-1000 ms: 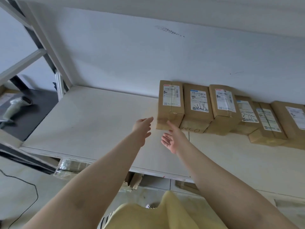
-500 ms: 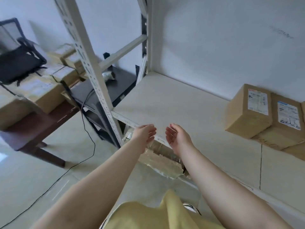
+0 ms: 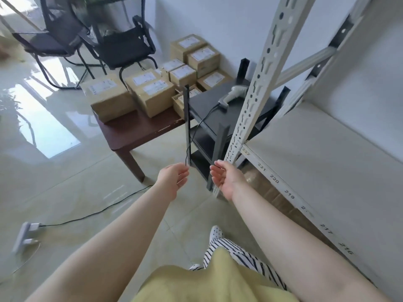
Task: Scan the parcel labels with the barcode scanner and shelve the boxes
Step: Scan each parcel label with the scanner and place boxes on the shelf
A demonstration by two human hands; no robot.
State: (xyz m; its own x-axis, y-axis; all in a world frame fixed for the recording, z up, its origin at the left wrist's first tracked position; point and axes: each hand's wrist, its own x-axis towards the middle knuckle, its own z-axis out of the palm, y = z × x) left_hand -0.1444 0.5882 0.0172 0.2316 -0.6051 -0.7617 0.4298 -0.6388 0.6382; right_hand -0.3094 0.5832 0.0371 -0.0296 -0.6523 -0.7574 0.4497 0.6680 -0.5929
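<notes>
Right now our left hand and right hand hang side by side in the air, palms turned toward each other, fingers loosely curved and holding nothing. Both float just in front of the small black rack, near the foot of the white slotted upright of the big shelving unit.

On the black rack's top sits the barcode scanner, pale grey, lying on its side, its dark cable dropping over the rack's front edge and trailing across the tiled floor to a white power strip far out from the rack.

Just beyond the rack, on the side away from the upright, a dark brown low table carries the parcel boxes, brown cardboard with white labels facing up, several stacked toward the wall. Past the table stand two black mesh chairs.

On the rack's other side, the white shelf board stretches away, its front rail marked with numbers such as 222, 221 and 220.
</notes>
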